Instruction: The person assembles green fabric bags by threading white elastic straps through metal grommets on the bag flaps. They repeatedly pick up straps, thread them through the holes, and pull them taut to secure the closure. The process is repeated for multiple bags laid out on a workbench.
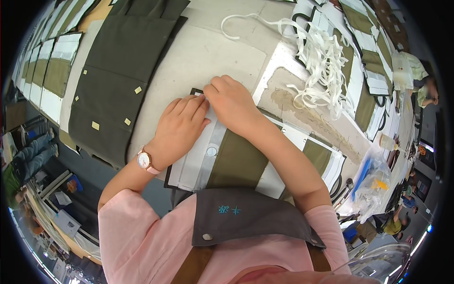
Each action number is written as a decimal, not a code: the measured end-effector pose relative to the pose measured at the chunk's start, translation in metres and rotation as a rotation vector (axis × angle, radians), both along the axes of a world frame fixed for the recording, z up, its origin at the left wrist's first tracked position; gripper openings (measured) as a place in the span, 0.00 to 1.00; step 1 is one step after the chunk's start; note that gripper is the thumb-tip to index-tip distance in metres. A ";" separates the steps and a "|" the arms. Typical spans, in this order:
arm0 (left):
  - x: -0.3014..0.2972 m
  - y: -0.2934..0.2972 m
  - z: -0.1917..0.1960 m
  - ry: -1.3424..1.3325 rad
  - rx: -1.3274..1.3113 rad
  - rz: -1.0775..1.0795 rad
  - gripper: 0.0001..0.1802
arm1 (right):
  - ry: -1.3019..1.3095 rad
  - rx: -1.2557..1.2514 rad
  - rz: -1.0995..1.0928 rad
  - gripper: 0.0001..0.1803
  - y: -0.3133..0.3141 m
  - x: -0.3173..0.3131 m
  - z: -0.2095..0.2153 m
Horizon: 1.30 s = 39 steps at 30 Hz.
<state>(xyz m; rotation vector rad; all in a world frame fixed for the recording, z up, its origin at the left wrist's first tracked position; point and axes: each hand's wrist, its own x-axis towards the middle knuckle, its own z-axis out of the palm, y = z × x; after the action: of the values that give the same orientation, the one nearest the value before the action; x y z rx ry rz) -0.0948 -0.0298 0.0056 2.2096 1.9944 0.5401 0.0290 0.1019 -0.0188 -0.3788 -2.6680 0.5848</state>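
Beneath both hands lies a fabric panel point(241, 163) with white and olive sections, a clear strip and a dark border. My left hand point(182, 120) rests on its white part near the far edge, fingers laid forward and thumb apart. Beside it, my right hand point(229, 102) has curled fingers closed at the dark-edged far corner, its fingertips touching the left fingertips. Whatever small part lies under those fingertips is hidden. My right forearm crosses above the olive section.
Dark grey cloth point(123, 66) with small yellow tabs lies folded on the left. A tangled heap of white tape point(326, 61) sits at the far right, near more olive-and-white panels point(366, 66). A clear plastic bag point(373, 184) lies right. People work at both sides.
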 end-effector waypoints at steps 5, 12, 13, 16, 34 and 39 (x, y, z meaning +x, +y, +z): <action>-0.001 -0.001 0.001 -0.002 0.000 -0.006 0.23 | -0.011 0.004 -0.202 0.05 -0.012 -0.008 -0.008; -0.003 -0.003 0.001 -0.022 0.011 0.000 0.22 | -0.026 0.099 -0.067 0.05 -0.008 0.000 0.000; -0.003 -0.003 0.000 -0.023 0.002 0.002 0.22 | -0.050 0.121 -0.012 0.05 -0.007 0.001 0.004; -0.003 -0.003 -0.002 -0.027 -0.007 0.002 0.22 | -0.082 0.209 0.099 0.05 -0.003 -0.004 0.007; -0.028 0.023 0.002 -0.389 -0.137 0.123 0.15 | 0.145 -0.160 -0.194 0.14 -0.023 0.015 -0.010; -0.038 0.027 0.000 -0.242 -0.124 -0.008 0.17 | 0.143 -0.143 -0.175 0.16 -0.023 0.018 -0.011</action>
<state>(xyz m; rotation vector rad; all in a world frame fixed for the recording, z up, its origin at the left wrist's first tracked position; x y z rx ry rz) -0.1331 -0.0032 0.0052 1.9750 1.8422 0.6307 0.0465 0.0789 -0.0297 -0.5813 -2.4342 0.7215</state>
